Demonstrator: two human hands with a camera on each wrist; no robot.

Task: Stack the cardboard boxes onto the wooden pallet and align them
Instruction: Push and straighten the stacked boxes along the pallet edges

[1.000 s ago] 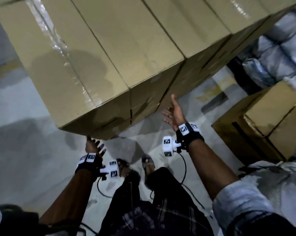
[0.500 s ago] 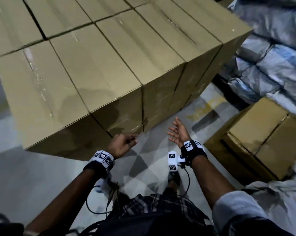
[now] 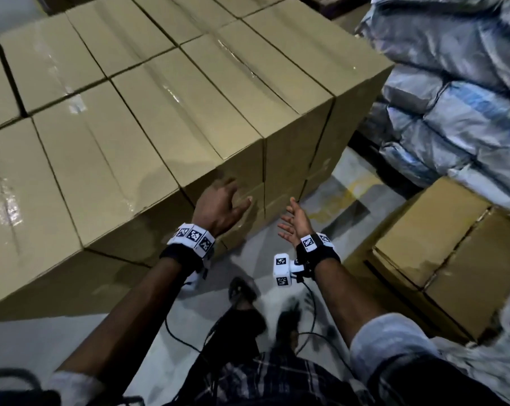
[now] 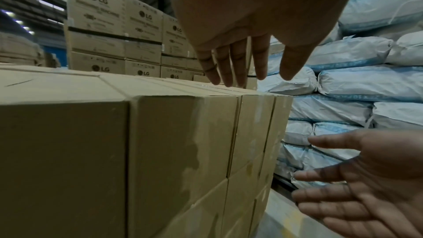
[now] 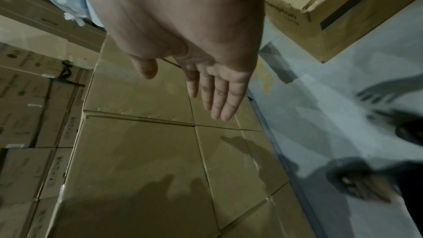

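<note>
A tight stack of plain cardboard boxes point(image 3: 165, 118) fills the left and middle of the head view, and no pallet shows beneath it. My left hand point(image 3: 236, 194) is open, fingers straight, held by the near side of a corner box just under its top edge; whether it touches, I cannot tell. In the left wrist view the left hand point(image 4: 249, 77) reaches over the top edge of the box stack point(image 4: 174, 142). To the right of the corner, my right hand point(image 3: 288, 221) is open, palm up, apart from the boxes. The right hand point(image 5: 183, 93) holds nothing.
Two loose cardboard boxes point(image 3: 441, 247) sit on the grey floor point(image 3: 350, 183) at the right. Blue-white sacks point(image 3: 458, 92) are piled behind them. Taller printed boxes point(image 4: 109, 24) stand beyond the stack. My feet point(image 3: 242, 288) are close to its near side.
My left hand has risen from low beside the stack and uncurled near the corner box's top edge. The right hand has stayed open and shifted slightly. The view has swung up over the box tops.
</note>
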